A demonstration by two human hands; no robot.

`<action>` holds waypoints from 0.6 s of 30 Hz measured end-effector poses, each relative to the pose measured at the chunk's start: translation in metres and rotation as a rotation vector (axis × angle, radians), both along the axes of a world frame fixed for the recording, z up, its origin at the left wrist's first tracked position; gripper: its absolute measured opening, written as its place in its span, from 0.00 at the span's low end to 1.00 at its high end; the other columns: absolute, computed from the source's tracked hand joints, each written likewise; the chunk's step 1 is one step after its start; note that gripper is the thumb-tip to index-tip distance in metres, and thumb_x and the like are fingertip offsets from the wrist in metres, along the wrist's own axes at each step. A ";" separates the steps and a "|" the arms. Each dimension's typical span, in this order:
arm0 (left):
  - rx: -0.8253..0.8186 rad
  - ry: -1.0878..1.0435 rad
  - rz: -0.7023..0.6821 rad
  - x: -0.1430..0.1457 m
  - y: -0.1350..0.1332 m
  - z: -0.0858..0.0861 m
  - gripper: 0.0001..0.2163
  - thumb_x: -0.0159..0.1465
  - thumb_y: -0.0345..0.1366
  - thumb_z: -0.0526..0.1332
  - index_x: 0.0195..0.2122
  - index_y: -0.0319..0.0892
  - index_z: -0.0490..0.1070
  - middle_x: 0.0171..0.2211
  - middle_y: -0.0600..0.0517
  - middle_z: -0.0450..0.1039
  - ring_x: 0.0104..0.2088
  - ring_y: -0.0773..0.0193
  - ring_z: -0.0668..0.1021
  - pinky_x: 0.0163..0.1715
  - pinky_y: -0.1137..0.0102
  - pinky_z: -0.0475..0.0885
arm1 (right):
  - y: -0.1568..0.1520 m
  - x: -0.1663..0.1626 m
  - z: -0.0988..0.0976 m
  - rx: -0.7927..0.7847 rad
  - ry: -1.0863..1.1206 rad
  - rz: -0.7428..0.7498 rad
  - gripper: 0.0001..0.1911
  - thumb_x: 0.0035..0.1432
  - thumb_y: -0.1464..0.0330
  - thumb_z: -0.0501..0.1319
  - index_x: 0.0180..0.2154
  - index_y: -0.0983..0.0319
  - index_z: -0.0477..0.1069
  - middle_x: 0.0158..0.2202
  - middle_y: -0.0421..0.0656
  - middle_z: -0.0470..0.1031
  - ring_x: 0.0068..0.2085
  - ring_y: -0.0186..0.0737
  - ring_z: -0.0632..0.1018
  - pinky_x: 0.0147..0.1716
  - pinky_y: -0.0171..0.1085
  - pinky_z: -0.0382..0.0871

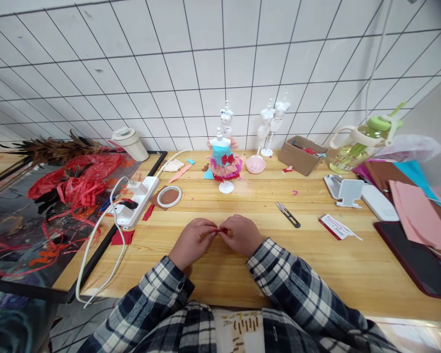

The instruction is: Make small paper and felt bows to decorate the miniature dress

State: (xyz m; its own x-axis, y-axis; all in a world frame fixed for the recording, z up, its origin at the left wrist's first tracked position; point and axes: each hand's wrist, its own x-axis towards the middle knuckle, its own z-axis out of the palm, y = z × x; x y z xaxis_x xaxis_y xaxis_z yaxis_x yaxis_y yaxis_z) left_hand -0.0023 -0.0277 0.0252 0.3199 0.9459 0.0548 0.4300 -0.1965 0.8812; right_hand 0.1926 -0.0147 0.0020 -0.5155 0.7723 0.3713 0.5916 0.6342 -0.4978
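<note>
Over the middle of the wooden table, my left hand (197,239) and my right hand (241,234) meet fingertip to fingertip. Both pinch a small dark red piece of paper (220,230), mostly hidden by the fingers. Beyond them stands a small white mannequin (219,140) wearing a blue top, a red bow (228,159) and a ruffled pink and red skirt (226,170). To the right of my right hand lie black-handled thread snips (288,214). A roll of white tape (169,196) rests on brown paper, left of my hands. Red paper scraps (122,238) lie near the power strip.
The power strip (137,202) and its white cable (90,245) border my left side. At the back are bare mannequins (266,122), a pink bowl (256,165) and a cardboard box (297,158). Rightward stand a phone holder (349,192), a green-lidded bottle (363,142) and coloured paper sheets (419,211).
</note>
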 end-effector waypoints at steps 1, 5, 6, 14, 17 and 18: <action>0.001 0.013 -0.006 0.000 0.000 0.000 0.07 0.57 0.37 0.66 0.36 0.49 0.81 0.40 0.45 0.77 0.44 0.52 0.73 0.53 0.60 0.63 | 0.000 0.000 0.000 -0.032 0.013 -0.010 0.02 0.56 0.69 0.64 0.32 0.60 0.75 0.30 0.41 0.78 0.33 0.37 0.74 0.35 0.37 0.65; 0.036 0.080 0.009 0.000 -0.001 0.000 0.05 0.57 0.37 0.65 0.34 0.48 0.81 0.38 0.45 0.77 0.42 0.52 0.73 0.52 0.60 0.63 | 0.000 -0.002 -0.001 -0.180 0.061 -0.021 0.02 0.55 0.70 0.65 0.31 0.60 0.76 0.27 0.40 0.77 0.30 0.35 0.74 0.29 0.34 0.63; 0.041 0.086 0.016 0.000 -0.001 0.000 0.05 0.57 0.37 0.65 0.33 0.48 0.81 0.37 0.46 0.77 0.41 0.53 0.73 0.51 0.60 0.63 | 0.000 -0.003 -0.001 -0.222 0.076 -0.019 0.02 0.55 0.70 0.64 0.30 0.60 0.77 0.26 0.39 0.77 0.28 0.34 0.74 0.28 0.34 0.63; -0.279 -0.048 0.049 -0.004 -0.001 0.001 0.10 0.58 0.42 0.65 0.28 0.42 0.80 0.29 0.48 0.78 0.32 0.59 0.76 0.37 0.68 0.68 | 0.002 -0.001 -0.003 -0.448 0.446 0.109 0.19 0.56 0.66 0.64 0.50 0.60 0.71 0.46 0.46 0.77 0.40 0.36 0.77 0.33 0.34 0.71; -0.395 -0.139 0.045 -0.008 -0.001 0.001 0.11 0.56 0.44 0.66 0.28 0.40 0.80 0.27 0.50 0.78 0.29 0.61 0.75 0.33 0.70 0.67 | 0.003 -0.001 0.000 -0.455 0.445 0.173 0.21 0.53 0.63 0.67 0.49 0.59 0.73 0.47 0.47 0.76 0.45 0.41 0.77 0.38 0.37 0.72; -0.418 -0.157 0.039 -0.008 -0.001 0.002 0.12 0.55 0.44 0.67 0.28 0.40 0.80 0.26 0.50 0.78 0.29 0.62 0.74 0.33 0.71 0.67 | 0.003 -0.001 0.002 -0.441 0.437 0.179 0.18 0.54 0.64 0.67 0.47 0.59 0.74 0.45 0.46 0.77 0.44 0.41 0.77 0.40 0.38 0.72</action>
